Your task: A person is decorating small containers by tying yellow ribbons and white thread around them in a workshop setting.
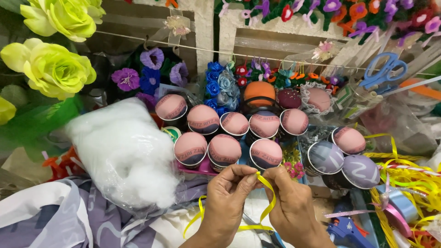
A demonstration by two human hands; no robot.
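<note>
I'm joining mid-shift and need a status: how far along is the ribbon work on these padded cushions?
Done: about a dozen cloth-domed cushions stand padded in rows; one at the back already carries lace trim. In hand: the left hand and right hand pinch a yellow ribbon between them, looping it. Left: no ribbon shows on the front-row cushions; more ribbon lies at right, and the stuffing bag is still full.

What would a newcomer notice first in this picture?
At bottom centre, the left hand and right hand pinch a yellow ribbon between them. Behind them stand rows of round pink cushions in small pots; a bag of white stuffing lies left, with yellow-green fabric roses above.
</note>
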